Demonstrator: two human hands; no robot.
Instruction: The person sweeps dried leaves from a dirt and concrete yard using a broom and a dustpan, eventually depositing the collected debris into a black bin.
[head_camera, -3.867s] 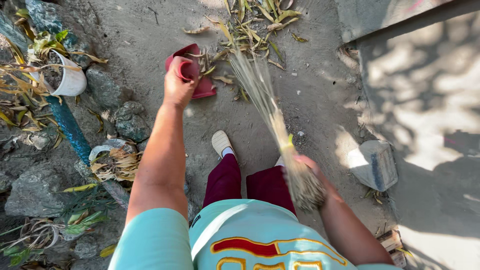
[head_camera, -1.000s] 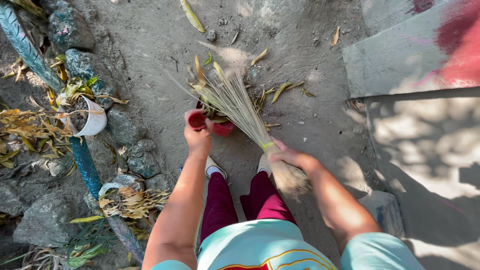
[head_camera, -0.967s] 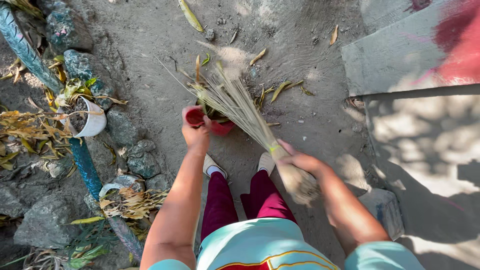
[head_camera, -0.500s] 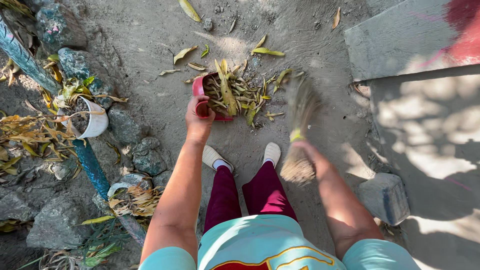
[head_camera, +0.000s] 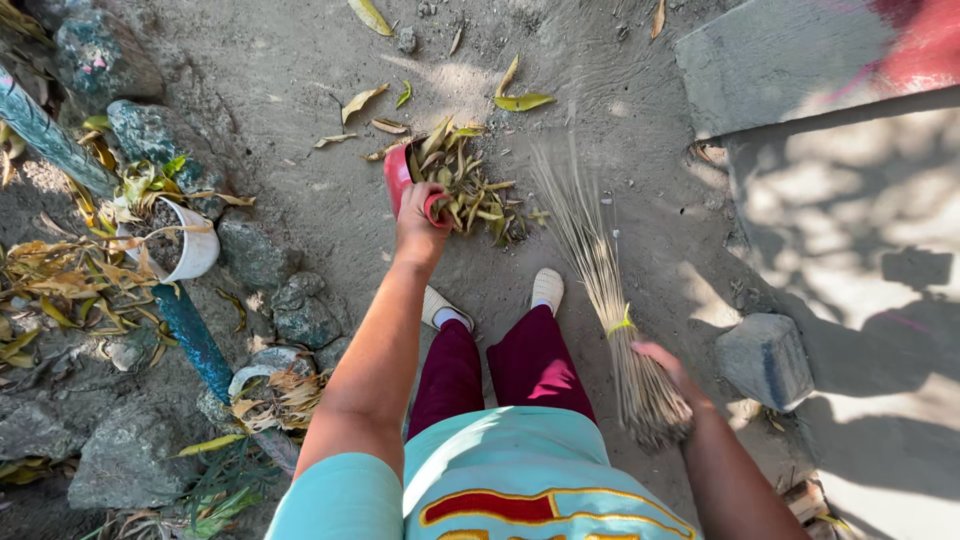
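Observation:
My left hand (head_camera: 417, 225) grips the handle of a red dustpan (head_camera: 399, 174) tilted on the sandy ground, with a heap of dry leaves (head_camera: 466, 185) resting in and against it. My right hand (head_camera: 668, 367) holds a bundled stick broom (head_camera: 610, 305) near its bound end. Its bristle tips fan out over the ground just right of the leaf heap. My feet in white shoes (head_camera: 546, 290) stand just behind the dustpan. Loose yellow leaves (head_camera: 522, 100) lie farther out on the ground.
Rocks (head_camera: 300, 315), a blue pipe (head_camera: 192, 340), a white pot (head_camera: 190, 250) and dry plant litter line the left side. A concrete slab (head_camera: 790, 60) lies at top right and a stone block (head_camera: 765, 360) sits at right.
The broom swept leaves into the dustpan, then swung away to the right. The dustpan now holds a leaf heap and has tilted up slightly.

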